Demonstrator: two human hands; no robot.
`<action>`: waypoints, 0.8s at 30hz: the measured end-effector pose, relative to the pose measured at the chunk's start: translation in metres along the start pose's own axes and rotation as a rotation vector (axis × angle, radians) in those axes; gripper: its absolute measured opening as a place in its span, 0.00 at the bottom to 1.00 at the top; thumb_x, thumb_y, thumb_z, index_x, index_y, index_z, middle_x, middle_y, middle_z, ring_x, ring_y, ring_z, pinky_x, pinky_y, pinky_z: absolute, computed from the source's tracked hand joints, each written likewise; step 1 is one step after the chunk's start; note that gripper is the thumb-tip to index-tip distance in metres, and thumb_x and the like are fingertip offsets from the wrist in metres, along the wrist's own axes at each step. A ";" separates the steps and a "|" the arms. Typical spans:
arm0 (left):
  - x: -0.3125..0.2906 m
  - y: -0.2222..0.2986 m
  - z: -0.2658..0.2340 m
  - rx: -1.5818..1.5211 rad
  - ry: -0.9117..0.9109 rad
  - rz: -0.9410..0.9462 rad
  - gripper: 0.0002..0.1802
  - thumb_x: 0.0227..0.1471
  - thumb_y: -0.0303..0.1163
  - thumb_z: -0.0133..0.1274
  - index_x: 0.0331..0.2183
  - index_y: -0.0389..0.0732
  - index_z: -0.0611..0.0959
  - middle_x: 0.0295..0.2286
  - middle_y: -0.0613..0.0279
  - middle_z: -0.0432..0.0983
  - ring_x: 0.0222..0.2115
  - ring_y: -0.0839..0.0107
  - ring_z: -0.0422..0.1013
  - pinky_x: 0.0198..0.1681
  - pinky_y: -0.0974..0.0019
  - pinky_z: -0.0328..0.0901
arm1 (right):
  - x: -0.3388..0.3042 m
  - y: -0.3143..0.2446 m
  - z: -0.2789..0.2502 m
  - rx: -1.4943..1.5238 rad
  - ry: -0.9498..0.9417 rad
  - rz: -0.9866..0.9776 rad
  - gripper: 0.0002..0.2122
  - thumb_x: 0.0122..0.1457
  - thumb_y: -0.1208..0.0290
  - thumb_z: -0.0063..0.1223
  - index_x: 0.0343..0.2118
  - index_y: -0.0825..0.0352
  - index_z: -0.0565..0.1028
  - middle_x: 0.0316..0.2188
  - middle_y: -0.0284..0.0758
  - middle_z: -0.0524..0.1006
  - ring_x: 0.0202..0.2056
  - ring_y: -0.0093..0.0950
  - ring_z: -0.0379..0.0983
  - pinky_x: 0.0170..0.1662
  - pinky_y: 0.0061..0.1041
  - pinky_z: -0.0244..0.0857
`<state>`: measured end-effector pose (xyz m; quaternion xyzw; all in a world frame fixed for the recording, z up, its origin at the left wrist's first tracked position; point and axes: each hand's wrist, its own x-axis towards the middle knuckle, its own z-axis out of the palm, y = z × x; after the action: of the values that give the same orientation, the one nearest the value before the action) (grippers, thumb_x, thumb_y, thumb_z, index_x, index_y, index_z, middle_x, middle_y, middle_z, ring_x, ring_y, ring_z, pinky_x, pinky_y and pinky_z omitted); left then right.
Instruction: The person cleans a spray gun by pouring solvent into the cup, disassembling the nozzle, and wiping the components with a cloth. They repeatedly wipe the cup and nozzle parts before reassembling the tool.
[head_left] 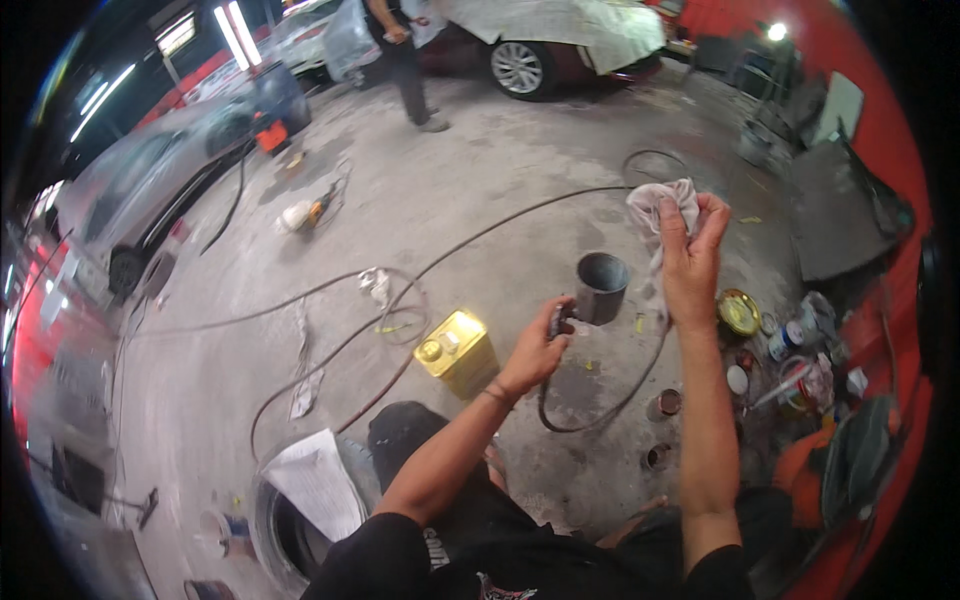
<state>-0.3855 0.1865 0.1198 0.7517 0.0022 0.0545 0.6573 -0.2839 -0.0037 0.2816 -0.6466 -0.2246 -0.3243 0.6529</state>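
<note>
My left hand point(540, 350) is closed round the dark handle of what looks like a spray gun, its grey metal cup point(603, 290) open at the top. A dark hose point(590, 428) loops below that hand; its joint with the handle is hidden. Raised to the right of the cup, my right hand point(690, 250) grips a crumpled whitish rag point(655, 208) between thumb and fingers. The rag is apart from the cup, and one end of it dangles. On the floor left of my left forearm stands a yellow rectangular metal can point(458, 355) with a round cap.
Hoses point(480, 235) cross the concrete floor. Small open cans point(664, 404), a yellow-rimmed tin point(738, 312) and several containers stand at right. A paper sheet point(318, 483) lies on a tyre point(275, 530) at lower left. A person point(400, 60) stands near covered cars point(560, 30).
</note>
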 end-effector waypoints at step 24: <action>0.008 0.007 0.014 0.206 -0.327 -0.079 0.28 0.58 0.21 0.52 0.60 0.47 0.79 0.45 0.59 0.83 0.44 0.68 0.75 0.49 0.66 0.69 | -0.019 -0.014 -0.096 -0.658 -1.143 -0.129 0.09 0.57 0.68 0.64 0.38 0.64 0.84 0.37 0.36 0.84 0.47 0.39 0.77 0.56 0.39 0.63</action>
<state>-0.3770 0.1724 0.1250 0.8132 -0.0694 -0.0949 0.5700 -0.3192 -0.0961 0.2723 -0.8679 -0.4632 -0.0204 0.1783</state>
